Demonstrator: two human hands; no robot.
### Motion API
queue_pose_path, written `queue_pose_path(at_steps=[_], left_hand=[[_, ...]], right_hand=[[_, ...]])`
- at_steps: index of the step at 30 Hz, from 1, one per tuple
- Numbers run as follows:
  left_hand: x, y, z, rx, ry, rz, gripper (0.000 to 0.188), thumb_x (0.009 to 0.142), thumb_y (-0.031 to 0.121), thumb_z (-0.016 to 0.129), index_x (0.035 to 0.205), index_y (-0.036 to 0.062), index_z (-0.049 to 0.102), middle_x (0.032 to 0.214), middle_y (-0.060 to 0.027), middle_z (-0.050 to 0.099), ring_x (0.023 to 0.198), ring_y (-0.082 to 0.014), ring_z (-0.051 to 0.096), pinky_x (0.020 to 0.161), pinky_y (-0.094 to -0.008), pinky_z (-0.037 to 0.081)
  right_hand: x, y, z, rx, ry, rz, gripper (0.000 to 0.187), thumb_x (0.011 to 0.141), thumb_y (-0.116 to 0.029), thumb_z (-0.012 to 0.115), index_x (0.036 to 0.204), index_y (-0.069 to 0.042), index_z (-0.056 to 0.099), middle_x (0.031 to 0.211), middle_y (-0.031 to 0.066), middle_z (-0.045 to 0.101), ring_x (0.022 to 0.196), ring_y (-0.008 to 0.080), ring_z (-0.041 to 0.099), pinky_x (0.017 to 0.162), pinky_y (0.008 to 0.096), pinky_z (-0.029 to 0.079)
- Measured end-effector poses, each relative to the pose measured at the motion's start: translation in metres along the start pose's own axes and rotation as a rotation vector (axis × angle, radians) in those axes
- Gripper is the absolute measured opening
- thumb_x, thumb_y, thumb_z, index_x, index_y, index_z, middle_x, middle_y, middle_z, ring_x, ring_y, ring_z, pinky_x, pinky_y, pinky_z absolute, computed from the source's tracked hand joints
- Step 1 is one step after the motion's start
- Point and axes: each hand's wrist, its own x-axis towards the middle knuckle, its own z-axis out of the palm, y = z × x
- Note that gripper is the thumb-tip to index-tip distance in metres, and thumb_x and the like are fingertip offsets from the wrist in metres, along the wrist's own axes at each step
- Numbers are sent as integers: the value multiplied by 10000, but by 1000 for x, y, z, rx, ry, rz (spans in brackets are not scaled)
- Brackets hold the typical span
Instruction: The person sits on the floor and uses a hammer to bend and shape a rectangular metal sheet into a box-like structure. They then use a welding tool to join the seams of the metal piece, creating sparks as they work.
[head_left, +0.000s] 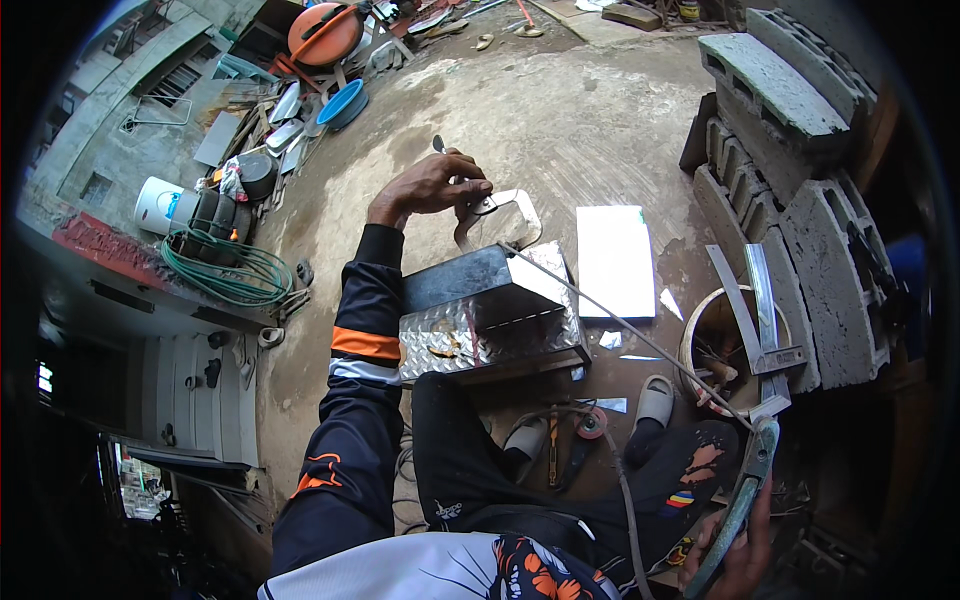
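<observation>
Beyond the metal box, my left hand (432, 190) is closed around a silver C-shaped clamp (530, 218). The clamp's open end reaches down to the far edge of the box (440, 325), which has diamond-plate sides and a dark flat panel (455, 280). At the lower right, my right hand (750, 550) grips a worn greenish welding electrode holder (742, 500). A long thin welding rod (640, 335) runs from its jaws up to the box's far corner, beside the clamp. Whether the tip touches metal is too small to tell.
A white sheet (615, 262) lies right of the box. A round bucket (690, 350) holds scraps, with a metal square (775, 360) over it. Concrete blocks (835, 290) are stacked at right. Between my feet lies a tool with a reddish disc (591, 424). A cable (632, 520) crosses my lap.
</observation>
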Motion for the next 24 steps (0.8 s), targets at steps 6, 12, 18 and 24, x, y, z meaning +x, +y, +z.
queue_pose_path(at_steps=[6, 12, 18, 24], left_hand=[[-1, -1, 1, 26, 19, 24, 396, 977, 394, 637, 990, 12, 742, 942, -124, 690, 925, -280, 634, 839, -400, 485], [-2, 1, 0, 20, 2, 8, 397, 977, 395, 638, 991, 12, 742, 943, -126, 691, 918, -282, 637, 829, -402, 489], [-2, -1, 0, 8, 11, 20, 402, 975, 400, 640, 993, 12, 740, 949, -132, 689, 910, -278, 641, 814, -398, 495], [-1, 0, 0, 1, 0, -3, 408, 973, 412, 640, 993, 18, 743, 951, -131, 687, 919, -278, 635, 824, -398, 494]], right_hand=[[-2, 33, -24, -758, -225, -868, 554, 1029, -224, 477, 1477, 91, 393, 1332, 362, 546, 1226, 507, 561, 1031, 491, 454], [-10, 21, -7, -576, -40, -637, 588, 1057, -253, 437, 1533, 68, 310, 1485, 326, 430, 1345, 435, 476, 1089, 454, 396], [-13, 24, -14, -557, -154, -604, 577, 1051, -199, 438, 1544, 60, 285, 1431, 317, 492, 1278, 411, 543, 1038, 439, 447], [-14, 31, -12, -523, -188, -552, 579, 1043, -160, 438, 1553, 50, 264, 1394, 307, 529, 1225, 386, 585, 991, 427, 484]])
